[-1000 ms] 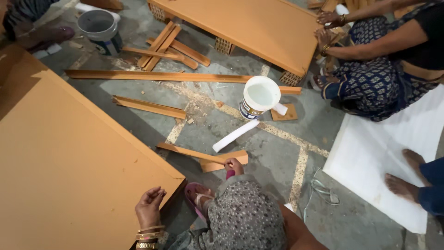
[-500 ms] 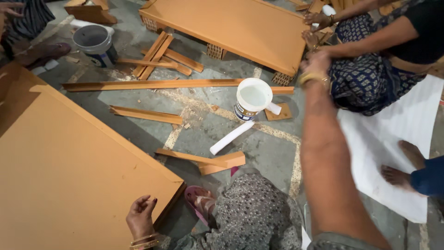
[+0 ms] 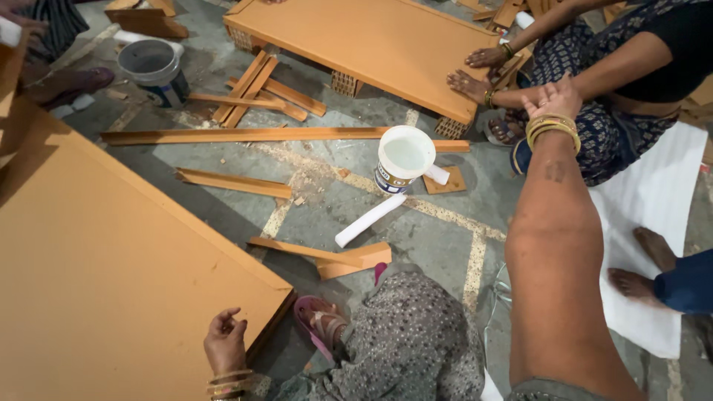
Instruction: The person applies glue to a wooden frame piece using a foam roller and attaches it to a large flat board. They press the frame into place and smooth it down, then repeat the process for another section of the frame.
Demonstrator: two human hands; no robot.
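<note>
Orange board (image 3: 111, 282) steadies under our left hand (image 3: 225, 341), fingers curled loosely at its near corner; our right hand (image 3: 553, 100) reaches far, seemingly empty and open, toward a white tub (image 3: 405, 156).

1. Right hand (image 3: 553, 100) wasn't out a second ago; now that arm's stretched way forward, fingers loosely spread, holding nothing, up near the seated person's knee.
2. Left hand (image 3: 225, 343) slid down the big board (image 3: 111, 282) edge, fingers curled at its corner.
3. View drifted slightly, so the white bucket (image 3: 403, 157) sits more central.
</note>
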